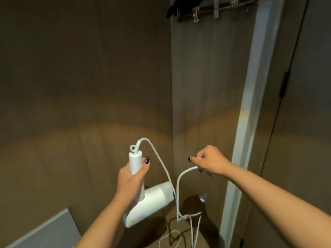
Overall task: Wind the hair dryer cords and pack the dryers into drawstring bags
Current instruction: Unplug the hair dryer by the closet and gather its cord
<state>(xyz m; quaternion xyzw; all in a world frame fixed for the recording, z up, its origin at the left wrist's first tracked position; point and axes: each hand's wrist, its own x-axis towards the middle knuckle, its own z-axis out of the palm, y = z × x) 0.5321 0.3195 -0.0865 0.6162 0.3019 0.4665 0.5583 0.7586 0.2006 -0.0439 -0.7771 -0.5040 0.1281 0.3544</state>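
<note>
Here, left hand [131, 178] grips dryer handle [135, 162], right hand [209, 161] pinches cord [180, 176]

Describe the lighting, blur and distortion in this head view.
Head view: dim and warm, with a brighter amber band across the wood panels; the white door edge bows from wide-angle distortion and looks softly blurred; the hair dryer and cord stay bright, casting dark shadows below.

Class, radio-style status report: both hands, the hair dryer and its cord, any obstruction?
Left hand grips hair dryer by its handle, nozzle down. Right hand holds cord; cord unwound, slack trailing below. No drawstring bag in view. Nothing blocking.
</note>
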